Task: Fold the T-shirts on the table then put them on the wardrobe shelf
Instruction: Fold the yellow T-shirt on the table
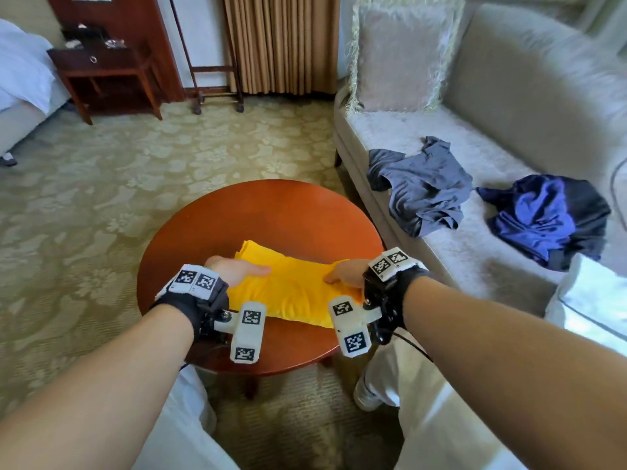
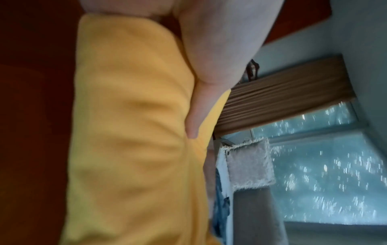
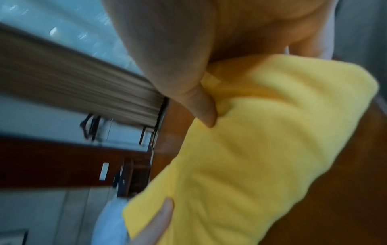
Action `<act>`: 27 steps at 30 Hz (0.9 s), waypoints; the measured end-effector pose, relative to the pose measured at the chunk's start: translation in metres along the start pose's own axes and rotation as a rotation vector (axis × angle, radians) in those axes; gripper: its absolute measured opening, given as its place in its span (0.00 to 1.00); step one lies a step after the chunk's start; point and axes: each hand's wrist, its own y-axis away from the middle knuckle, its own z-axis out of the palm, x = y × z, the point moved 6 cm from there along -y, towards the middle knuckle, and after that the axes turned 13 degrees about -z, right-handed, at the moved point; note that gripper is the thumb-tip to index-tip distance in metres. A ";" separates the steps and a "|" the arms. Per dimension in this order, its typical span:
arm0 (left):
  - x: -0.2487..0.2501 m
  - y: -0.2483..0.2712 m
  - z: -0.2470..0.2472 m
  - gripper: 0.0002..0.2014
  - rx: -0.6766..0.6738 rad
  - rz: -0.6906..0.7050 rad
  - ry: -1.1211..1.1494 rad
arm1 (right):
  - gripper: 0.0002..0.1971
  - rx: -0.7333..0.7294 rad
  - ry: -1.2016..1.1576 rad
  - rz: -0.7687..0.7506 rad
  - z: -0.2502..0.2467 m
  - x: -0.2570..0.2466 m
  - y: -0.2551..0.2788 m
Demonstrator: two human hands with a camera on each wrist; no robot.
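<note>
Yellow T-shirt looks folded into a compact bundle on the round wooden table; left hand and right hand grip its ends, thumbs on top. Two crumpled shirts wait on the sofa right of the table, shelf not in view

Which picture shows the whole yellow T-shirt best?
The head view: the folded yellow cotton T-shirt lies whole on the round wooden table. Both wrist views show only blurred close-up parts under a thumb.
</note>
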 end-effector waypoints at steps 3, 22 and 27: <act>0.018 0.011 0.011 0.51 -0.106 0.039 0.056 | 0.24 0.016 -0.102 0.064 -0.020 0.024 0.018; 0.206 0.197 0.267 0.66 -0.594 0.488 0.232 | 0.45 0.926 -0.538 0.269 -0.252 0.227 0.219; 0.218 0.243 0.359 0.63 -0.662 0.548 0.066 | 0.44 1.022 -0.520 0.387 -0.285 0.292 0.272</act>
